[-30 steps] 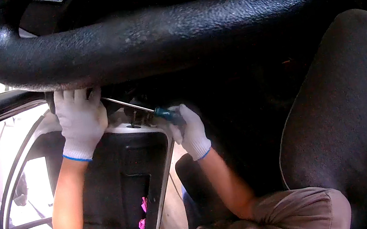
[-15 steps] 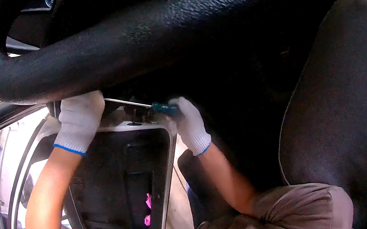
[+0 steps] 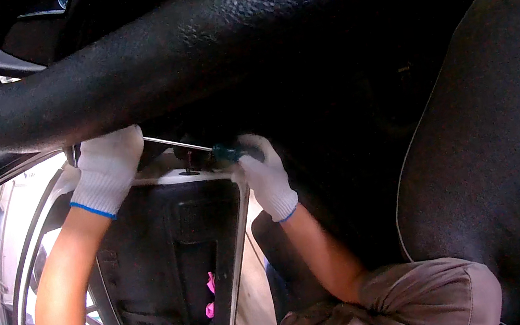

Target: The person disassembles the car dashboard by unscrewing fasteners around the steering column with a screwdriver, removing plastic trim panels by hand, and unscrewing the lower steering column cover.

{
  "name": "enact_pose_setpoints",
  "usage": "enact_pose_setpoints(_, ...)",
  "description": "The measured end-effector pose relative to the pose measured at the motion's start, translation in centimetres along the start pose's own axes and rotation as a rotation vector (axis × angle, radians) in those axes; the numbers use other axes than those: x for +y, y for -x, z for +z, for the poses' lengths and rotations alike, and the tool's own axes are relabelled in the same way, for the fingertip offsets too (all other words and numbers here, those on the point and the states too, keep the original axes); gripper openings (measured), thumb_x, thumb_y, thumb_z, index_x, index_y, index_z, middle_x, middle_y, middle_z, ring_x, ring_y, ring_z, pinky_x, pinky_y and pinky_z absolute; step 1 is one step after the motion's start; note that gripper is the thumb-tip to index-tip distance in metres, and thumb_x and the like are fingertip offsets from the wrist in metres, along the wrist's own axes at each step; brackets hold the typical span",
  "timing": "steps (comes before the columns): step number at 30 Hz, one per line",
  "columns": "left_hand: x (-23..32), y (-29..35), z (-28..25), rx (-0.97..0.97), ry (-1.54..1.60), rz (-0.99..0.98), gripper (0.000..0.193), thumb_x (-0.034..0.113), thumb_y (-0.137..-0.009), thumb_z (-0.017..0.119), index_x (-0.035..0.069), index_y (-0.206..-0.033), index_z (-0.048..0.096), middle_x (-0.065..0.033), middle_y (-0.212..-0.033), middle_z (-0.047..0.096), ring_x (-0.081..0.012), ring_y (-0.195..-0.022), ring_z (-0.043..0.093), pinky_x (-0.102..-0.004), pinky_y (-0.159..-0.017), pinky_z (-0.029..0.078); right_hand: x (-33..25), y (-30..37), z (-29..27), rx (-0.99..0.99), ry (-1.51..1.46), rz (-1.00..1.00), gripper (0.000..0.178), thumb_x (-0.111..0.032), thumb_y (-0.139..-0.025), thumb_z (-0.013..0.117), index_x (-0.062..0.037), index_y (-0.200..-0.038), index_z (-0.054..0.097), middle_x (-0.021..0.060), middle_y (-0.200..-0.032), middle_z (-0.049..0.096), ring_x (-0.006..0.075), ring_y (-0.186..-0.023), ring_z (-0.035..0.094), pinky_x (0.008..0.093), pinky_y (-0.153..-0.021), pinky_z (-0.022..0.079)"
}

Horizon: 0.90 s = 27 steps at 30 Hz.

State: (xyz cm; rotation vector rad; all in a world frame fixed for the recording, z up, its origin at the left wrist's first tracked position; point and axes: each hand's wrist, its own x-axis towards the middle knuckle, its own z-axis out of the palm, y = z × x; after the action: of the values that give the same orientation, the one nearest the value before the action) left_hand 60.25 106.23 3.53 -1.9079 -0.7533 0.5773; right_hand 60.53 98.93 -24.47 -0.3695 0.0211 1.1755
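Note:
A screwdriver with a dark green handle (image 3: 226, 154) and a long thin metal shaft (image 3: 174, 143) slants below the steering wheel (image 3: 141, 79). My right hand (image 3: 266, 175), in a white knit glove with a blue-edged cuff, is closed round the handle's right end. The shaft runs up and left to my left hand (image 3: 111, 162), gloved the same way and held right under the wheel rim. Its fingers look curled, but their tips are out of sight. The screwdriver's tip is hidden at that hand, and whatever it holds cannot be made out.
An open car door with a dark inner panel (image 3: 144, 252) stands at the left below my hands. Pink scraps (image 3: 211, 308) lie in its pocket. My leg in dark trousers (image 3: 479, 144) fills the right side. The footwell is too dark to make out.
My right hand's fingers have shifted round the handle, with the thumb side now lower and nearer the shaft. The left hand stays almost in place, and the view has moved slightly.

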Motion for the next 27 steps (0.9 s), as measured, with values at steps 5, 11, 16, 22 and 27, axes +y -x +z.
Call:
enact_pose_setpoints(5,-0.4,0.2,-0.2,-0.026,-0.019,-0.053,0.019,0.017,-0.095,0.052,0.004,-0.105,0.06,-0.0185,-0.1,0.068,-0.0368,-0.092,0.069,-0.0467,-0.08,0.057,0.0,-1.1,-0.8,-0.129,-0.246,0.347,0.034,-0.021,-0.101,0.055,-0.0006,-0.128,0.051,0.0131,-0.093,0.065,0.0158,-0.062,0.06,0.0288,-0.052,0.05)
enact_pose_setpoints(11,-0.6,0.3,0.4,0.1,-0.15,0.073,0.014,0.016,-0.093,0.055,0.005,-0.1,0.06,-0.0154,-0.096,0.066,-0.0354,-0.087,0.069,-0.0459,-0.075,0.058,1.8,-1.0,-0.2,-0.031,-0.041,-0.196,0.033,-0.027,-0.102,0.054,-0.0004,-0.123,0.056,0.0116,-0.084,0.064,0.0164,-0.055,0.057,0.029,-0.048,0.047)
enact_pose_setpoints(16,-0.3,0.6,0.0,0.146,-0.072,0.036,0.013,0.015,-0.091,0.056,0.006,-0.098,0.061,-0.0148,-0.095,0.066,-0.0333,-0.086,0.069,-0.0452,-0.074,0.058,0.5,-0.5,-1.1,-0.079,-0.222,0.349,0.037,-0.021,-0.1,0.057,0.0004,-0.129,0.051,0.0135,-0.088,0.064,0.0182,-0.06,0.06,0.0308,-0.053,0.048)
enact_pose_setpoints(22,-1.1,0.7,0.3,0.052,-0.218,0.122,0.015,0.015,-0.085,0.06,0.004,-0.091,0.068,-0.013,-0.102,0.065,-0.0298,-0.094,0.065,-0.0408,-0.076,0.056,-0.4,-0.8,-1.6,-0.193,0.673,-0.486,0.032,-0.027,-0.102,0.055,-0.0012,-0.121,0.057,0.0103,-0.08,0.063,0.0157,-0.052,0.054,0.0292,-0.047,0.044)
enact_pose_setpoints(27,-0.6,0.7,-0.2,-0.015,-0.228,0.107,0.017,0.015,-0.086,0.06,0.003,-0.096,0.068,-0.0133,-0.104,0.064,-0.0314,-0.099,0.063,-0.0419,-0.081,0.053,-1.7,0.1,0.1,-0.03,-0.081,0.148,0.031,-0.029,-0.102,0.055,-0.0036,-0.119,0.059,0.0092,-0.082,0.064,0.0141,-0.054,0.056,0.0286,-0.049,0.047)
